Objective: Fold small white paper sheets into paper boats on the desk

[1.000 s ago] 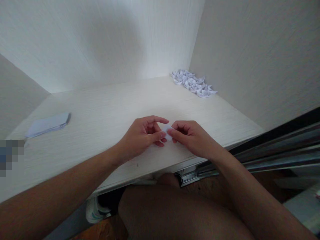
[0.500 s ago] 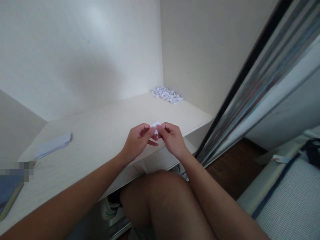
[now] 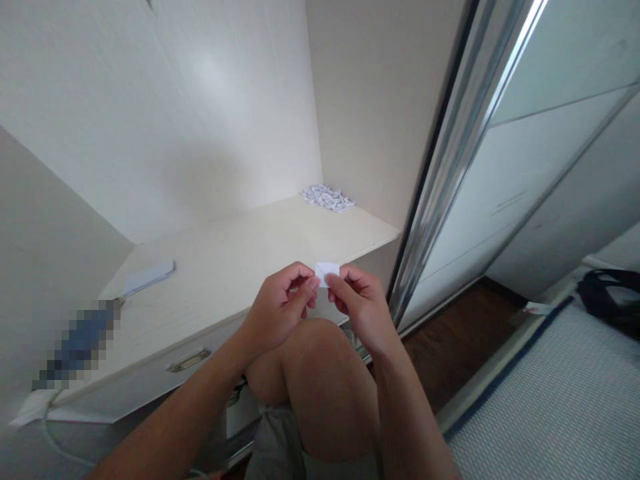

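Note:
A small folded piece of white paper [image 3: 327, 269] is held up between both hands, above my knee and near the shelf's front edge. My left hand [image 3: 287, 293] pinches its left side between thumb and fingers. With the thumb pressed on its face, my right hand [image 3: 359, 297] grips the right side. A diagonal crease or flap edge shows on the paper. In the far right corner of the white shelf [image 3: 240, 247] lies a pile of small folded white papers [image 3: 327, 199].
A stack of white paper slips [image 3: 147, 275] lies on the shelf's left part, beside a blurred-out item [image 3: 83, 340]. Below is a drawer front with a metal handle [image 3: 189, 360]. A sliding door [image 3: 450, 220] stands at the right, and a bed with a woven mat [image 3: 560, 400] beyond.
The view has turned to the right. Both hands have come back from over the shelf to above my knee, and the paper now shows more of its flat face.

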Demonstrator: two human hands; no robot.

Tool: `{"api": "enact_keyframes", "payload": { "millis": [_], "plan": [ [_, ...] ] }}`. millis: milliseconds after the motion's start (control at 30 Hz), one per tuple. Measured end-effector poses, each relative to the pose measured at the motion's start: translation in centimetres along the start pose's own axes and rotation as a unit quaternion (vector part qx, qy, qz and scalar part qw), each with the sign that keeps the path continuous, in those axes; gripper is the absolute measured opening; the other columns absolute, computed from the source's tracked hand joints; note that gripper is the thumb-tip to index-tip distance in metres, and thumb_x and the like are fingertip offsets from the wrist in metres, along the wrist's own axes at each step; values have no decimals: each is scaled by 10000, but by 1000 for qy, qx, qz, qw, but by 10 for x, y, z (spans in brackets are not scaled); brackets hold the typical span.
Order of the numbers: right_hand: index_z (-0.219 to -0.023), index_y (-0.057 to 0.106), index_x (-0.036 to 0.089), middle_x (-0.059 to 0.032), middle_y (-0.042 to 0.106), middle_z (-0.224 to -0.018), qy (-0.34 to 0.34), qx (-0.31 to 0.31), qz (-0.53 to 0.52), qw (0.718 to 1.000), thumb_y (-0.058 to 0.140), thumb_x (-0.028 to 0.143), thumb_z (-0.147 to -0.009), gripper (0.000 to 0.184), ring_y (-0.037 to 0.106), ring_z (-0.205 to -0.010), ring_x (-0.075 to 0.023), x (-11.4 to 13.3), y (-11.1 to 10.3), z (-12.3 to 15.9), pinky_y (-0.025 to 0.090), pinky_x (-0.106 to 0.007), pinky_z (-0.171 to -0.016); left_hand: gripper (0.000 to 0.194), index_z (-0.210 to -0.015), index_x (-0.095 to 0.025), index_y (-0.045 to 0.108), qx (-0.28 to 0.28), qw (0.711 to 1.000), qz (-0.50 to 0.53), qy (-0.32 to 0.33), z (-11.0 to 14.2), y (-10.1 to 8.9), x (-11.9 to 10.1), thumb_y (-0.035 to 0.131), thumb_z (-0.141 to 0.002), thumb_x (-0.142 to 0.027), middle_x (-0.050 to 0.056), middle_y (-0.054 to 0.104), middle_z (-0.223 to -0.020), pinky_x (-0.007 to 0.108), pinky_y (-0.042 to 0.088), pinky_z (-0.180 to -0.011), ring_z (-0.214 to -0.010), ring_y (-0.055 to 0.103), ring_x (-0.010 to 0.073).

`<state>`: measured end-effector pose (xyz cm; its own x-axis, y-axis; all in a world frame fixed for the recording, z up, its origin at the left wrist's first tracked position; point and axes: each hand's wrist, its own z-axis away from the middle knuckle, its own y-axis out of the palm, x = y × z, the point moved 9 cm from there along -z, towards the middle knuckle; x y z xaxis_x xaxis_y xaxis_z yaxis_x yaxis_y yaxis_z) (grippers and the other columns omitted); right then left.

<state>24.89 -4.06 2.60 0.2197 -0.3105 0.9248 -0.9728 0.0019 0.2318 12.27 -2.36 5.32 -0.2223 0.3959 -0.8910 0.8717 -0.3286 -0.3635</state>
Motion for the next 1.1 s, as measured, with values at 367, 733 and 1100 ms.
{"api": "enact_keyframes", "payload": {
  "millis": [367, 733, 1100],
  "plan": [
    [-731, 642, 171, 36, 522, -605, 9, 170, 62, 984, 638, 508, -940, 396, 425, -578, -102, 4, 10, -17, 303, -267, -572, 283, -848, -195, 604, 206, 949, -237, 18, -21, -8, -31, 499, -1005, -406, -18, 581, -701, 248, 380, -544, -615, 531, 139],
    [-664, 684, 168, 24, 570, -567, 57, 229, 80, 968, 657, 541, -913, 449, 461, -549, -108, -60, 15, -74, 336, -261, -565, 343, -743, -217, 510, 151, 958, -228, 87, -75, -13, 40, 426, -1024, -395, -45, 522, -568, 254, 338, -542, -514, 468, 126],
    [-683, 736, 153, 22, 594, -509, 89, 270, 173, 943, 578, 291, -972, 357, 422, -426, -76, -115, 28, -164, 329, -230, -495, 422, -755, -221, 550, -4, 995, -7, -98, -112, -62, 149, 528, -975, -580, -37, 552, -533, 223, 308, -361, -374, 450, 107]
  ]
}}
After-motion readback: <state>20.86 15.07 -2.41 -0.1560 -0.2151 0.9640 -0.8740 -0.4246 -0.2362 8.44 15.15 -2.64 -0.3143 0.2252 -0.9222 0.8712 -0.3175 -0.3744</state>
